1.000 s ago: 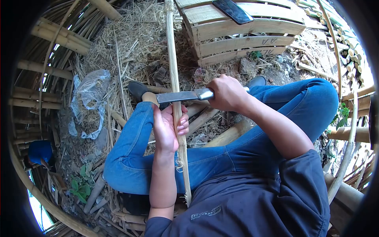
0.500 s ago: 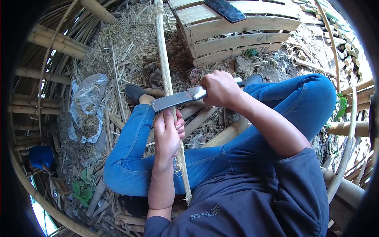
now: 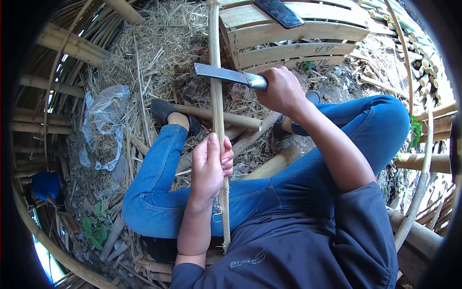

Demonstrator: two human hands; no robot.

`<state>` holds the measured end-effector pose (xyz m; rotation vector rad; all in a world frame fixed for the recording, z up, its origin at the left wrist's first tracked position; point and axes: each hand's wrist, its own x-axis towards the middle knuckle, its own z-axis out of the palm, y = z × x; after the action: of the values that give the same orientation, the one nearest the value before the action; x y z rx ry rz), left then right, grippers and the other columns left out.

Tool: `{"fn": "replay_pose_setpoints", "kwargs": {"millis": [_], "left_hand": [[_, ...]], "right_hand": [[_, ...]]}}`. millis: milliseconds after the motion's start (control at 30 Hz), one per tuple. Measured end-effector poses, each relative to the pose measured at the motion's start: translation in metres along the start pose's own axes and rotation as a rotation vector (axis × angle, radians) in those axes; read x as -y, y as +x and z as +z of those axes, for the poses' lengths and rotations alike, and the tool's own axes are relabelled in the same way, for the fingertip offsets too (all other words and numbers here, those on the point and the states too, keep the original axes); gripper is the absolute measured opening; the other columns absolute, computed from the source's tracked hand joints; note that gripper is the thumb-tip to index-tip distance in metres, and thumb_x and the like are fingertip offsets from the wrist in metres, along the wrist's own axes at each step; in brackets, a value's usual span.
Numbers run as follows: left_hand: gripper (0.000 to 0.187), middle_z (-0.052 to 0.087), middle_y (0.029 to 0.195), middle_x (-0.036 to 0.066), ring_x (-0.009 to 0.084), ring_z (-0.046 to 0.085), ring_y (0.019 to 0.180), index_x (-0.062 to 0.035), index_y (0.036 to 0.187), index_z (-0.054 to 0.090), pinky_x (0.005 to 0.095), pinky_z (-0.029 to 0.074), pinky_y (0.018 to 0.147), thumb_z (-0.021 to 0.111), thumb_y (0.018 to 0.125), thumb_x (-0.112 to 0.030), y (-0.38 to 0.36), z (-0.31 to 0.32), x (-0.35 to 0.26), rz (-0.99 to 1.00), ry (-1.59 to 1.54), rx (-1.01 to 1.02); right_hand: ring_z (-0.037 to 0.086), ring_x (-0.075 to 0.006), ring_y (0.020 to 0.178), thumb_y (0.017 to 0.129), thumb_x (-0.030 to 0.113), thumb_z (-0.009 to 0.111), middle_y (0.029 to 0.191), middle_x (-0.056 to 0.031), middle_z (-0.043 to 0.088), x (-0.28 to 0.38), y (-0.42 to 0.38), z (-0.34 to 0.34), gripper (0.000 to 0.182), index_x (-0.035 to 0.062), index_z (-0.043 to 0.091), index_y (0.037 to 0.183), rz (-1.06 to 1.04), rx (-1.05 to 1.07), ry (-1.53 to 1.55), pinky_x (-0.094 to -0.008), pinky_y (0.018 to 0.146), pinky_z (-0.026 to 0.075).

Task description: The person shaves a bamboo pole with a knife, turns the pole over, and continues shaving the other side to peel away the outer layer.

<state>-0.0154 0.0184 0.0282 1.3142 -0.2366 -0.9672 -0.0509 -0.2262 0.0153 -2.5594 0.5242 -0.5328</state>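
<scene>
A long pale bamboo strip (image 3: 217, 108) runs upright through the view, from the top edge down to my lap, with frayed fibres near its lower end. My left hand (image 3: 210, 161) is wrapped around it at about mid-length, thumb along its face. My right hand (image 3: 285, 91) grips the handle of a flat-bladed knife (image 3: 226, 73). The blade lies across the strip well above my left hand, and its square tip sticks out to the left. Most of the handle is hidden inside my fist.
A slatted wooden crate (image 3: 293, 31) with a phone (image 3: 279, 12) on top stands ahead. Shavings cover the ground, with a clear plastic bag (image 3: 109, 115) at left. Bamboo poles (image 3: 226, 117) lie between my feet. A person in blue (image 3: 46, 187) is at far left.
The knife in my right hand has moved up the strip, away from my left hand. The strip has shifted slightly right at its top, with my left hand still around it.
</scene>
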Motion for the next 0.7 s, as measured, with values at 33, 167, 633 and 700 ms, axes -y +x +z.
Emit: {"fn": "replay_pose_setpoints", "kwargs": {"millis": [33, 167, 633, 700], "left_hand": [[0.036, 0.040, 0.066, -0.004, 0.0011, 0.031, 0.052, -0.0056, 0.097, 0.050, 0.0179, 0.027, 0.045, 0.034, 0.110, -0.035, 0.001, 0.000, -0.002, 0.004, -0.006, -0.006], [0.022, 0.044, 0.078, -0.002, 0.0035, 0.039, 0.065, -0.0013, 0.110, 0.053, 0.0188, 0.035, 0.055, 0.039, 0.108, -0.018, 0.011, -0.018, -0.002, 0.002, -0.124, 0.097], [0.014, 0.046, 0.079, -0.002, 0.0019, 0.037, 0.061, -0.0006, 0.108, 0.053, 0.0191, 0.033, 0.050, 0.043, 0.107, -0.010, 0.016, -0.016, 0.020, 0.163, 0.170, -0.065], [0.017, 0.045, 0.077, -0.002, 0.0015, 0.036, 0.059, -0.0008, 0.106, 0.053, 0.0187, 0.032, 0.049, 0.042, 0.108, -0.013, 0.014, -0.012, 0.018, 0.191, 0.201, -0.068]], "right_hand": [[0.067, -0.0399, 0.074, 0.071, 0.012, 0.063, 0.074, -0.0214, 0.067, 0.002, -0.004, 0.002, 0.020, 0.0073, 0.076, 0.085, -0.004, -0.029, 0.066, -0.0470, 0.076, 0.055], [0.066, -0.0403, 0.073, 0.070, 0.013, 0.064, 0.073, -0.0206, 0.067, 0.007, -0.014, 0.005, 0.017, 0.0073, 0.075, 0.082, -0.040, 0.140, -0.032, -0.0482, 0.073, 0.054], [0.070, -0.0405, 0.070, 0.066, 0.014, 0.067, 0.070, -0.0230, 0.067, 0.030, -0.041, 0.016, 0.014, 0.0015, 0.070, 0.071, -0.129, 0.360, -0.019, -0.0469, 0.070, 0.058], [0.070, -0.0406, 0.071, 0.066, 0.014, 0.067, 0.070, -0.0233, 0.068, 0.030, -0.041, 0.012, 0.014, 0.0014, 0.070, 0.071, -0.118, 0.354, -0.030, -0.0468, 0.070, 0.058]]}}
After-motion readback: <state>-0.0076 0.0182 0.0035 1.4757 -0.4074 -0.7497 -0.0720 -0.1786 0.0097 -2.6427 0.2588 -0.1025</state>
